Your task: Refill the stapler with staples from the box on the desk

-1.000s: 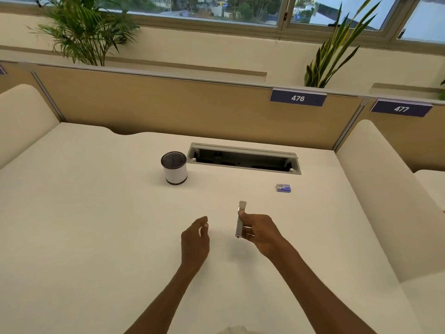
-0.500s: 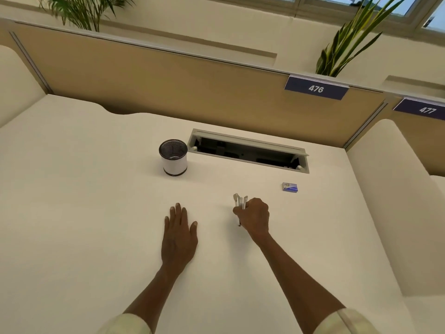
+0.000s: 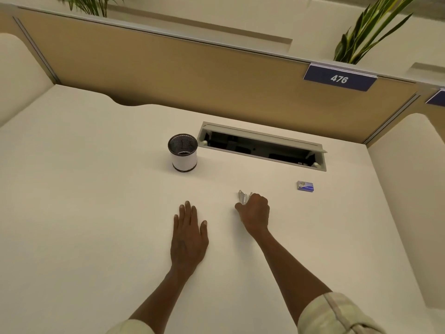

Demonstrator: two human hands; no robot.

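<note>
My right hand (image 3: 255, 212) is closed around a small silver stapler (image 3: 243, 196); its metal end sticks up past my fingers just above the white desk (image 3: 96, 213), and the rest is hidden in my grip. A small blue staple box (image 3: 305, 186) lies on the desk to the right of that hand, a short way off, with its end open. Flat on the desk, palm down with fingers spread, rests my left hand (image 3: 189, 235), which holds nothing.
A white pen cup with a black mesh inside (image 3: 183, 153) stands beyond my left hand. An open cable hatch (image 3: 262, 147) is cut into the desk behind the stapler. Tan divider panels (image 3: 192, 75) close off the back and sides.
My left hand has dropped from mid-air to lie flat on the desk. My right hand has lowered the stapler from upright in front of me toward the desk surface, farther forward.
</note>
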